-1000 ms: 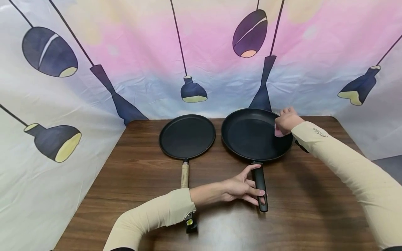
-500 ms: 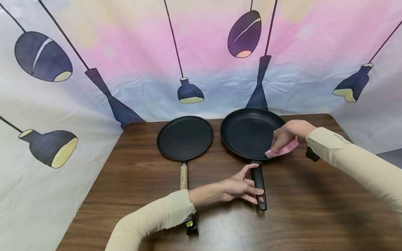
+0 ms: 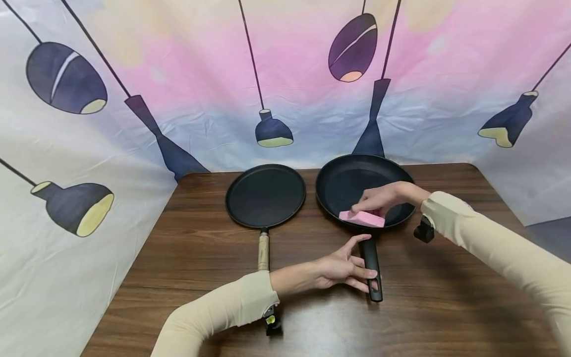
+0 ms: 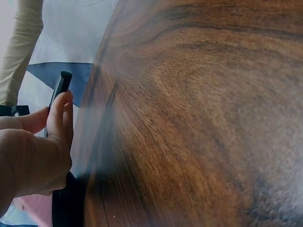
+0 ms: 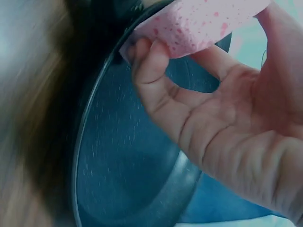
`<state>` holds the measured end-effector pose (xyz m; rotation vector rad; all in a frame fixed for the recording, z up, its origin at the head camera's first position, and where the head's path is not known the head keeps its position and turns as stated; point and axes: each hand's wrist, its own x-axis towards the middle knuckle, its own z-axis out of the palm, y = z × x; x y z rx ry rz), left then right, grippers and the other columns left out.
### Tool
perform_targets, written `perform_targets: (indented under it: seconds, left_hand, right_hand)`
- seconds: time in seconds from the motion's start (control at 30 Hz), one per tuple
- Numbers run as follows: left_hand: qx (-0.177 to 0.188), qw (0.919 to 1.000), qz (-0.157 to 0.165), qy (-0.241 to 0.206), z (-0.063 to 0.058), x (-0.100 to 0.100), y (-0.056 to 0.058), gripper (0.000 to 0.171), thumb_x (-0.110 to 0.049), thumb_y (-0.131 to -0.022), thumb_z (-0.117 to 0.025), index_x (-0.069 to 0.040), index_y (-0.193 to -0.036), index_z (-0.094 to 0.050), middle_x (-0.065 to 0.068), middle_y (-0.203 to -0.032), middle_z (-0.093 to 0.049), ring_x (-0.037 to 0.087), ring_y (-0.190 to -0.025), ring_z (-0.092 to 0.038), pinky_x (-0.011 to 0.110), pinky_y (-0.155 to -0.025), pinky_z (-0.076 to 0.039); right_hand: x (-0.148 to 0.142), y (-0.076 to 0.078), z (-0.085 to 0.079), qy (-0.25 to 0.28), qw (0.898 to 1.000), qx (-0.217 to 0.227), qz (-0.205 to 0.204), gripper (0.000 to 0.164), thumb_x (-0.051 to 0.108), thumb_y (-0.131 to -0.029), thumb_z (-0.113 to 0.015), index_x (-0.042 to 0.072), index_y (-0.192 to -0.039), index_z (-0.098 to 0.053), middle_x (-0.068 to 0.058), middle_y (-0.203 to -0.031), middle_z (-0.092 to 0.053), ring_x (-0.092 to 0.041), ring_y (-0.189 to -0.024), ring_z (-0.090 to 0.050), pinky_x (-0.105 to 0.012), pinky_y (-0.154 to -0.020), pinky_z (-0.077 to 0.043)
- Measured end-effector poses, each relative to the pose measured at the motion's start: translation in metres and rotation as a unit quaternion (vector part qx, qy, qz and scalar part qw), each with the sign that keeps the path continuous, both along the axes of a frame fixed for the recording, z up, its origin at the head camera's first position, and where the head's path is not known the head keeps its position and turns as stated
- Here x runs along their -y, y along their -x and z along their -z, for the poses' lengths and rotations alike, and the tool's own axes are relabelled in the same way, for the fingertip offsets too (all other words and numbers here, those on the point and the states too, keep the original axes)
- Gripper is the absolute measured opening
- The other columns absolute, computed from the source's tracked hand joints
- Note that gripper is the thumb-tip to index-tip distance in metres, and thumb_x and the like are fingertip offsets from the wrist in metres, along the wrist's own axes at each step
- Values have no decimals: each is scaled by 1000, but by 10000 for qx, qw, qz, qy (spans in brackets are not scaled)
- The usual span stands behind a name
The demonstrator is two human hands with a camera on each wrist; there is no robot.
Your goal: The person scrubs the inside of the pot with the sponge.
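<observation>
A deep black frying pan (image 3: 348,181) stands at the back right of the table. My left hand (image 3: 336,267) grips its black handle (image 3: 370,263), thumb on top and fingers spread along the side; the left wrist view shows the handle's end (image 4: 65,78) sticking out past the fingers. Inside the pan's near wall, my right hand (image 3: 383,197) pinches a pink sponge (image 3: 363,218). Up close in the right wrist view, the sponge (image 5: 189,26) is porous with red specks, held between curled fingers and thumb against the rim. Small light specks or droplets dot the pan's dark surface (image 5: 128,156).
Left of the frying pan lies a flat round black griddle pan (image 3: 265,196) with a wooden handle (image 3: 263,252), partly hidden behind my left sleeve (image 3: 232,302). Both pans rest on a brown wooden table (image 3: 187,258). A curtain (image 3: 214,74) printed with lamps hangs behind.
My right hand has swept the sponge from the pan's right side toward me, then left along the near wall. My left hand keeps its grip on the handle, and the pans stay put.
</observation>
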<state>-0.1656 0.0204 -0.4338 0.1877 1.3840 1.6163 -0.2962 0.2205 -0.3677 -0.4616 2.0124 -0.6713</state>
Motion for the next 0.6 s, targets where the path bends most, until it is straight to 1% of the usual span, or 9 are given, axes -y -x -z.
perform_targets:
  seconds: [0.1, 0.17, 0.2, 0.3, 0.33, 0.4, 0.43, 0.47, 0.6]
  left_hand:
    - [39, 10000, 6, -23, 0, 0, 1, 82, 9, -98, -59, -40, -154, -25, 16, -108, -70, 46, -112, -69, 49, -97, -59]
    - [61, 10000, 18, -56, 0, 0, 1, 81, 9, -98, -59, -41, -153, -26, 16, -108, -70, 49, -115, -66, 50, -98, -58]
    - [76, 9999, 23, -67, 1, 0, 1, 81, 9, -98, -59, -41, -153, -25, 16, -108, -70, 48, -115, -67, 50, -99, -57]
    - [88, 9999, 35, -105, 2, 0, 1, 80, 9, -98, -58, -40, -152, -25, 17, -108, -70, 50, -117, -65, 51, -99, -57]
    - [72, 9999, 40, -114, 2, 0, 0, 80, 10, -98, -58, -40, -152, -25, 17, -108, -70, 51, -117, -64, 51, -100, -57]
    - [57, 9999, 37, -137, 2, -1, 0, 80, 10, -98, -58, -39, -152, -25, 17, -107, -70, 52, -117, -63, 52, -100, -56]
    - [45, 9999, 39, -144, 2, -1, 0, 79, 10, -98, -58, -39, -151, -26, 17, -106, -70, 53, -118, -63, 52, -100, -56]
    - [26, 9999, 53, -146, 2, -1, -1, 79, 10, -98, -58, -39, -151, -25, 16, -105, -70, 54, -119, -61, 53, -100, -56]
    - [10, 9999, 54, -102, 1, -2, 0, 79, 10, -98, -58, -40, -150, -26, 16, -105, -70, 55, -119, -60, 53, -100, -56]
  right_hand:
    - [6, 5, 4, 416, 9990, -1, 137, 44, 38, -104, -50, 3, -119, -71, -1, -84, -49, -11, -70, -41, -24, -68, -45]
    - [9, 9, 8, 682, 9975, -107, 131, 48, 36, -106, -48, 1, -136, -63, -9, -109, -59, -11, -78, -47, -25, -72, -49]
    - [10, 11, 11, 748, 9969, -212, 128, 48, 35, -106, -49, 2, -138, -62, -12, -122, -60, -9, -82, -50, -25, -74, -51]
    - [13, 19, 18, 874, 9941, -642, -52, 52, 32, -105, -56, 8, -151, -50, -15, -110, -64, -8, -75, -49, -23, -69, -48]
    - [14, 22, 21, 915, 9921, -842, -152, 55, 29, -103, -59, 8, -152, -47, -14, -100, -66, -7, -71, -48, -22, -66, -46]
    - [14, 27, 27, 927, 9855, -1382, -338, 59, 24, -99, -67, 7, -152, -47, -7, -83, -58, -8, -66, -44, -20, -62, -40]
    - [15, 29, 30, 938, 9802, -1680, -460, 61, 19, -97, -70, 6, -152, -48, -6, -77, -52, -11, -63, -40, -21, -61, -37]
    - [15, 32, 32, 938, 9722, -2056, -606, 62, 16, -94, -73, 4, -150, -50, -8, -83, -56, -13, -67, -42, -21, -62, -37]
    - [20, 39, 41, 602, 9255, -3610, -977, 59, 11, -86, -81, 10, -142, -61, -18, -117, -60, -24, -95, -52, -31, -79, -46]
